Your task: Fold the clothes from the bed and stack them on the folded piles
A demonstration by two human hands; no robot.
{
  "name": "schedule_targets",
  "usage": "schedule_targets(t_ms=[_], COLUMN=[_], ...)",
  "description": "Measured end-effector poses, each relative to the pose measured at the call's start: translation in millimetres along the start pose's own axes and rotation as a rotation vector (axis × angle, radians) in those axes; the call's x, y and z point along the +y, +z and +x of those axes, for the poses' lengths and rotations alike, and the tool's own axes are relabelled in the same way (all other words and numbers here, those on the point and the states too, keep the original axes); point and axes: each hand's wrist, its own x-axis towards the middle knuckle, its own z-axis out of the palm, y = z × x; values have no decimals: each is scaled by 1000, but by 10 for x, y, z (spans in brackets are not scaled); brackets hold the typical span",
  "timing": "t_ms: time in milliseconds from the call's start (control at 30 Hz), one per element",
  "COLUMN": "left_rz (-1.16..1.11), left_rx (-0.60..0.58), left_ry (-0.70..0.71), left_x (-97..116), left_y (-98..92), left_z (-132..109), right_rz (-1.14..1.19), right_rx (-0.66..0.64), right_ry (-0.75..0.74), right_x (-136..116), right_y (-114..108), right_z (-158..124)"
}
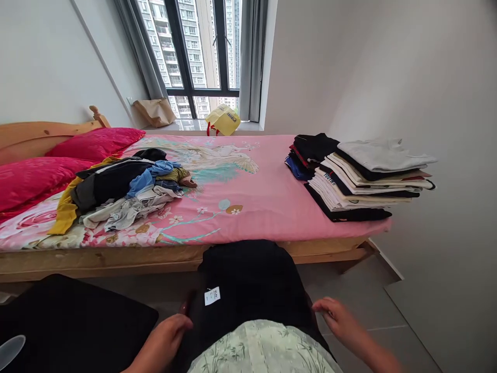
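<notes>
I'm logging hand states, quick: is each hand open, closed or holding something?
Left hand: partly curled beside the black cloth; grip cannot be told.
Right hand: fingers curled by its other edge; grip unclear.

On the pink cloth-covered bed point(267, 197), I saw a multicoloured clothes heap point(124, 189) at frame left and a black-and-white folded-clothes stack point(365, 189) at right.

This is a home bedroom, shown by a bed point(267, 207), red pillows point(42, 176) and curtains point(251, 62).
</notes>
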Motion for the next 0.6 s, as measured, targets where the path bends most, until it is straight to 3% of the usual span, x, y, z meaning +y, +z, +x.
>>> schedule_targets(t_ms=[67, 167, 267, 367, 500, 600], left_rz=[82, 109, 164, 190, -205, -371], left_rx=[40, 46, -78, -135, 39, 254], left_ry=[44, 167, 254, 226, -5, -25], left_x=[79, 405, 646, 680, 759, 1088], left_y=[18, 179, 481, 676, 550, 363], left_z=[-28, 22, 141, 284, 439, 433], right_rz=[75, 128, 90, 27, 51, 80], right_rx=[70, 107, -5, -136, -245, -337], right_ry=[36, -22, -151, -243, -224, -209], right_x=[-53, -436, -865, -1131, -1317, -1465], right_y=[74, 165, 294, 394, 430, 512], right_z=[-56, -65, -36, -42, -160, -218])
